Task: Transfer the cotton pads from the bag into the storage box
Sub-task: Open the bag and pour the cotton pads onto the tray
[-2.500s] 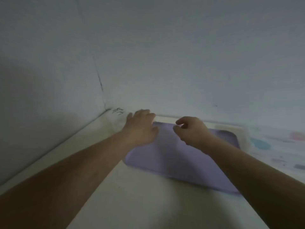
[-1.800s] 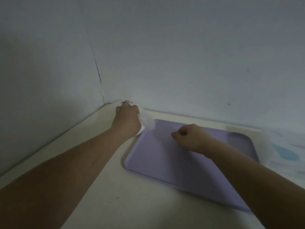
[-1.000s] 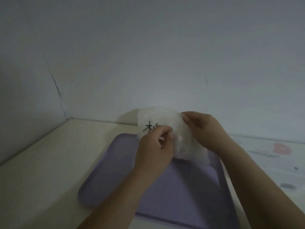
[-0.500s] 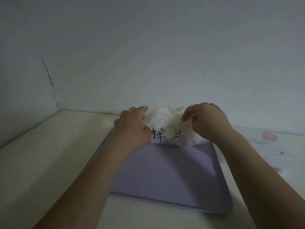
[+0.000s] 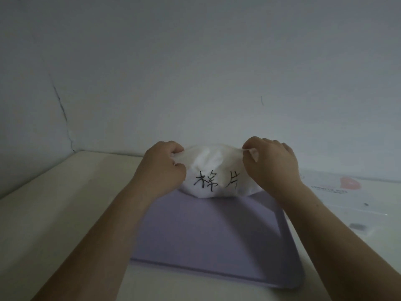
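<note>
A white bag (image 5: 213, 170) with black handwritten characters on its near face is held between both hands above the far edge of a lilac tray (image 5: 208, 240). Whether the bag's underside touches the tray cannot be told. The left hand (image 5: 161, 168) is closed in a fist on the bag's left upper edge, where a fold of the thin material is pinched between thumb and fingers. The right hand (image 5: 271, 168) is closed likewise on the right upper edge, and a thin strip of the bag is seen stretched over its fingers. The top of the bag is drawn taut between the two fists, while its lower part bulges rounded and full. Its contents are hidden by the opaque material. The tray is laid flat on a pale table (image 5: 54, 213), near the far edge where the table meets a grey wall (image 5: 195, 72). A clear plastic packet (image 5: 351, 200) with a pink heart printed on it is seen lying flat towards the table's right edge, just beside the tray.
</note>
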{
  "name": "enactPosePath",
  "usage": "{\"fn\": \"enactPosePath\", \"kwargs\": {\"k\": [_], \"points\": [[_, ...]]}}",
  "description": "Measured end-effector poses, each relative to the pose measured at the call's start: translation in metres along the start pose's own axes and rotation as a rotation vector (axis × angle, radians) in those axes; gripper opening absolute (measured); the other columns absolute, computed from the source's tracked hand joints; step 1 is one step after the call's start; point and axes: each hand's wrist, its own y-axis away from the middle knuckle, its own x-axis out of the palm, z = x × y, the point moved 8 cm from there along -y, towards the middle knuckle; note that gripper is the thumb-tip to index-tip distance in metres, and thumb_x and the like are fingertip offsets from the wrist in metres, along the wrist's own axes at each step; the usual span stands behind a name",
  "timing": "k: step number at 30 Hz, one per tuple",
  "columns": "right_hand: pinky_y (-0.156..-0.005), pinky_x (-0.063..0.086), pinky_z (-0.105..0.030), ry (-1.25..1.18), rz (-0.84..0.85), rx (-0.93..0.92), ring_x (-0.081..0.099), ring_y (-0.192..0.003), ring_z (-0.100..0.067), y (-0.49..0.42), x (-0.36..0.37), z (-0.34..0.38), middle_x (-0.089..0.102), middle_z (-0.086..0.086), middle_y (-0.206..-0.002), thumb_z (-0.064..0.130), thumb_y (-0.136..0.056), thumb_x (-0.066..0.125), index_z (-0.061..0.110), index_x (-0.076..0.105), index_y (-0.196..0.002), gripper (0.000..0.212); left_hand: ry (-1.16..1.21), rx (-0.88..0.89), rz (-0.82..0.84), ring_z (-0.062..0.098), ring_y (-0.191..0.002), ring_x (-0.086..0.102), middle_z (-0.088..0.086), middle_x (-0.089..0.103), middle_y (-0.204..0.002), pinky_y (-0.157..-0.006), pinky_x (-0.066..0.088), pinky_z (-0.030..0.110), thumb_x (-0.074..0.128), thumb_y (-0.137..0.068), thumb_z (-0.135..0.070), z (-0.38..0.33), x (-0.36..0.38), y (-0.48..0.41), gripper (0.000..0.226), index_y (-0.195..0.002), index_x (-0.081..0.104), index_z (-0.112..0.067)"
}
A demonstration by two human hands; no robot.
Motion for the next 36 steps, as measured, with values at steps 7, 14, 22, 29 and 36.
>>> {"fn": "enactPosePath", "kwargs": {"k": [7,14,22,29,36], "points": [[-0.069,0.054,-0.034,-0.149,-0.124,-0.281,0.071,-0.078,-0.028,0.008,-0.009,0.049,0.078,0.006,-0.083,0.026,-0.091,0.077,0.031,0.082,-0.093,0.007,-0.369,0.295,-0.124,0.027,-0.139,0.039,-0.002,0.048,-0.155,-0.110,0.039,0.044,0.064,-0.089,-0.023,-0.055,0.008,0.017,0.054,-0.143,0.058,-0.022],[-0.081,0.046,-0.038,-0.079,-0.106,-0.155,0.068,-0.086,-0.031,-0.001,-0.003,0.023,0.078,0.003,-0.087,0.021,-0.096,0.066,0.028,0.079,-0.099,0.015,-0.400,0.009,-0.030,0.034,-0.117,0.057,0.005,0.068,-0.124,-0.095,0.050,0.045,0.053,-0.086,-0.009,0.000,-0.007,0.001,0.047,-0.130,0.064,-0.022],[-0.075,0.054,-0.035,-0.195,-0.156,-0.187,0.063,-0.090,-0.018,0.003,-0.024,0.038,0.069,0.001,-0.113,0.022,-0.085,0.073,0.024,0.076,-0.119,0.034,-0.178,0.224,-0.171,0.022,-0.087,0.063,-0.002,0.062,-0.094,-0.076,0.052,0.037,0.061,-0.097,-0.017,-0.027,-0.012,0.004,0.010,-0.095,0.070,-0.022],[-0.075,0.050,-0.007,-0.675,0.219,-0.106,0.068,-0.080,0.006,0.020,-0.002,0.070,0.074,0.016,-0.103,0.019,-0.097,0.067,0.032,0.066,-0.130,0.036,0.325,0.146,-0.083,-0.003,-0.089,0.069,-0.012,0.072,-0.098,-0.085,0.054,0.012,0.072,-0.092,-0.007,-0.052,-0.010,0.018,0.028,-0.112,0.072,-0.026],[-0.074,0.056,-0.024,-0.773,0.136,0.088,0.073,-0.076,-0.007,0.017,-0.003,0.058,0.076,0.014,-0.091,0.018,-0.096,0.067,0.031,0.071,-0.097,0.014,0.485,-0.033,-0.042,0.013,-0.081,0.074,-0.003,0.079,-0.085,-0.081,0.061,0.037,0.076,-0.093,-0.021,-0.029,-0.003,0.017,0.003,-0.091,0.077,-0.019]]}}
